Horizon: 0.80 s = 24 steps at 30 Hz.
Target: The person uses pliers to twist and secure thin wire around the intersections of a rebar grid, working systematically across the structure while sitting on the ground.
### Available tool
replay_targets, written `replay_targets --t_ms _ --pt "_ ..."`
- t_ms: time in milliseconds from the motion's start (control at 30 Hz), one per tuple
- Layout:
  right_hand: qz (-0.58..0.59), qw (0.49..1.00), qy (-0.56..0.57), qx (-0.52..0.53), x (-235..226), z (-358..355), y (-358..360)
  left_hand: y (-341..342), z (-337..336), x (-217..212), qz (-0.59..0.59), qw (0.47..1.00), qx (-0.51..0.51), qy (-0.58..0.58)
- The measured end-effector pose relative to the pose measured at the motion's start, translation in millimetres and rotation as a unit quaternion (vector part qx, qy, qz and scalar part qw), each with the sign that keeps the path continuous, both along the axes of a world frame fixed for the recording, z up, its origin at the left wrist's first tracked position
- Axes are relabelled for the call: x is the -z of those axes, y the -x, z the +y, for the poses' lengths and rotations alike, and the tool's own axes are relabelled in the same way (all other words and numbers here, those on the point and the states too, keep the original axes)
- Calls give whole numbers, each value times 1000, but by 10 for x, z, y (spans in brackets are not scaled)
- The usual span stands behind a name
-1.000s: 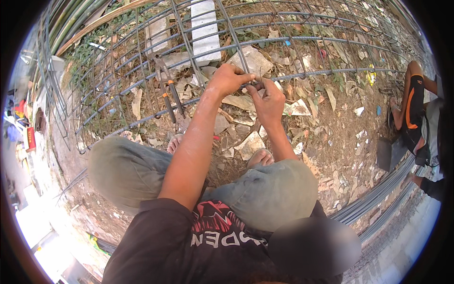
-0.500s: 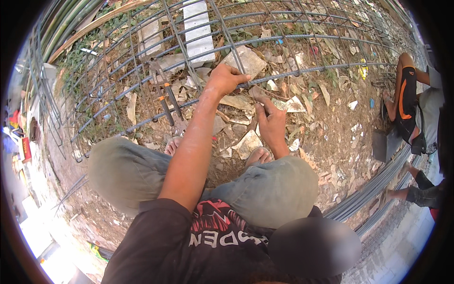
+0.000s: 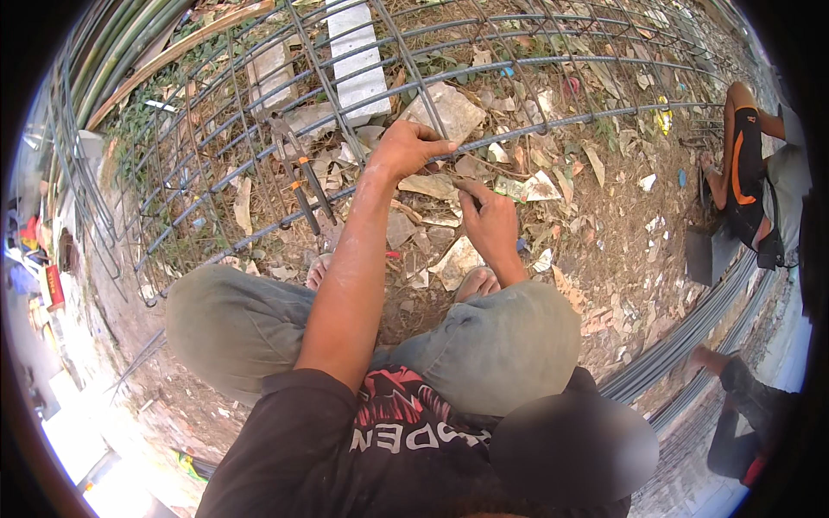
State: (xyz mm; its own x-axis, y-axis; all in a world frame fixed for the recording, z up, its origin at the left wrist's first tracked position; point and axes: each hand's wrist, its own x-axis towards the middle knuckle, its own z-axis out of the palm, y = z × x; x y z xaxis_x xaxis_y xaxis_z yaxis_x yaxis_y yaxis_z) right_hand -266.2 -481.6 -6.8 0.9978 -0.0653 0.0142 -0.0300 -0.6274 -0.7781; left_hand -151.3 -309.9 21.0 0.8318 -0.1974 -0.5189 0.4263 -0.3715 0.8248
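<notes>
The person squats on littered ground over a rebar mesh of grey steel bars that lies flat across rubble, dry leaves and scraps of broken concrete; both hands work at one bar crossing just in front of the knees. The left hand is closed, fingers pinched on the long curved bar where a cross bar meets it; the right hand sits just below and to the right, near the left but not touching it, its fingers curled round something thin; whether that is tie wire or a small hook is too small to tell.

A pair of pincers with dark handles and orange marks lies on the mesh to the left, untouched, near the left forearm; a pale concrete block lies under the bars beyond it.

As for progress, judged from how things lie: the grid is laid out in both directions and spans most of the view, so the placing of bars looks largely done; the crossing under the hands seems to be in mid-fastening; ties at the other crossings cannot be made out, so how many remain is unclear.

At the right edge another person crouches by the mesh, and a bundle of long rods runs along the ground.
</notes>
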Motion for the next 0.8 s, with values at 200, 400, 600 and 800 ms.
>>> replay_targets --t_ms 200,400,600,800 --pt "-21 996 84 7 -60 19 -84 10 -57 -42 -13 992 17 -122" --pt "-87 990 106 7 -23 75 -166 20 -39 -72 7 996 11 -85" --pt "-129 986 108 14 128 106 -248 44 -68 -76 19 998 -14 -58" --pt "-153 975 162 -5 144 135 -327 39 -60 -89 47 998 -35 -27"
